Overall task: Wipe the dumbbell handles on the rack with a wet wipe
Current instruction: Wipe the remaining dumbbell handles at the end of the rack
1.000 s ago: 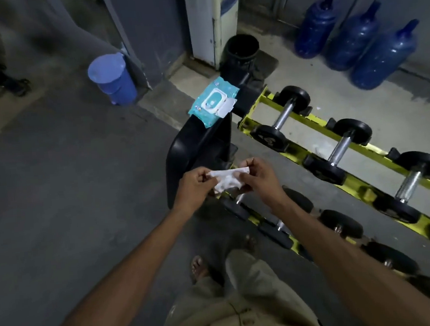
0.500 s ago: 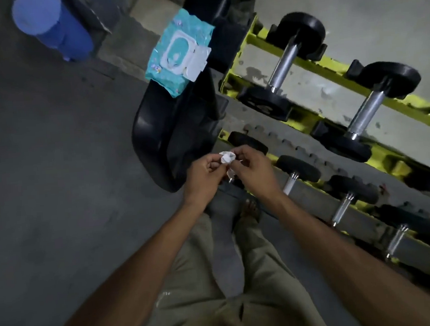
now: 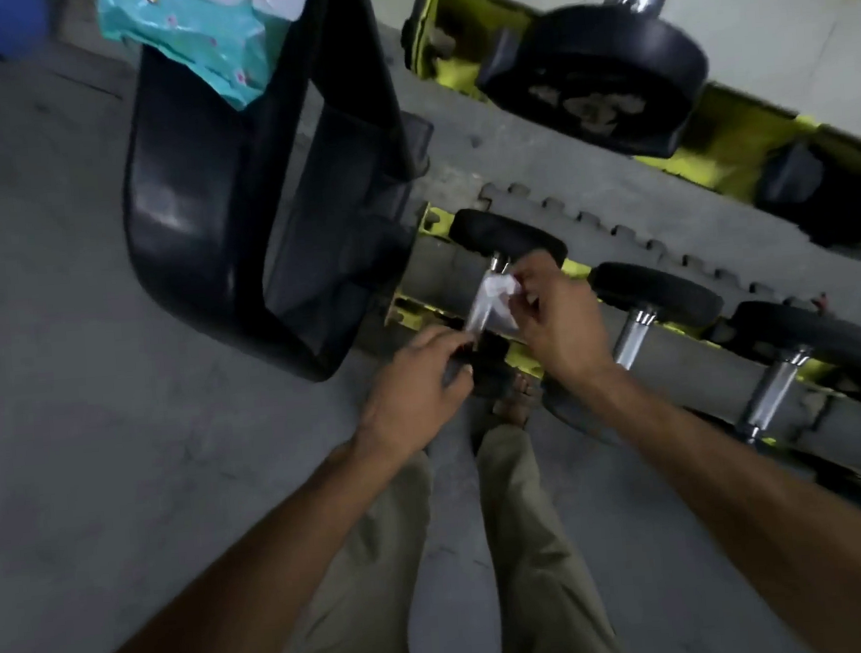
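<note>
Right hand pinches crumpled white wet wipe against chrome dumbbell handle, lower tier, at the left end of the yellow steel rack. Left hand beside near head; grip unclear. Risk: bunched wipe likely misses underside.

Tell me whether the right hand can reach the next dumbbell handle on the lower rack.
Probably yes: the right hand, pinching the wet wipe, is beside that handle with nothing between them.

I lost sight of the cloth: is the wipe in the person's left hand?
No, the right hand pinches the wipe at the dumbbell handle on the lower shelf.
</note>
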`<move>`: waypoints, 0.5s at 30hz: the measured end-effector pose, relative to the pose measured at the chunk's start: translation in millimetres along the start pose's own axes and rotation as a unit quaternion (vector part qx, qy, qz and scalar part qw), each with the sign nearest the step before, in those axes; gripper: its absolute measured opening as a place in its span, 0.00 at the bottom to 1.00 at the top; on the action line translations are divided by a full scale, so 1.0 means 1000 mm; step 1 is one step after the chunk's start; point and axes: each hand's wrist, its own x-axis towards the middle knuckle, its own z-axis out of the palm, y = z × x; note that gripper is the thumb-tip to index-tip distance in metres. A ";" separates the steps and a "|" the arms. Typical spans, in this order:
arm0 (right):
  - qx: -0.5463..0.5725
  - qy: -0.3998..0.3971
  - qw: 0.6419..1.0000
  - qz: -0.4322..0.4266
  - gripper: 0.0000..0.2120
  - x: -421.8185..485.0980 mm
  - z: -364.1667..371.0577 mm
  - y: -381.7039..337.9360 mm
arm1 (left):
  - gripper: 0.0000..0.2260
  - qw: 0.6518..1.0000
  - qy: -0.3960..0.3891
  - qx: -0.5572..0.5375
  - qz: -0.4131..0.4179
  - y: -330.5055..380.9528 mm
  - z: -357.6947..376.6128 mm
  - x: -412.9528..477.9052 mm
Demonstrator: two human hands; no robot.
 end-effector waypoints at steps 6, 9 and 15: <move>-0.268 -0.040 0.944 -0.190 0.17 0.044 0.017 0.022 | 0.33 0.958 -0.168 0.219 0.081 -0.030 0.032 -0.011; -0.345 -0.115 0.897 -0.251 0.19 0.046 0.038 0.040 | 0.38 0.946 -0.171 0.260 0.096 -0.037 0.043 -0.022; -0.338 -0.197 0.868 -0.306 0.21 0.023 0.057 0.067 | 0.42 0.954 -0.112 0.251 0.116 -0.054 0.057 -0.028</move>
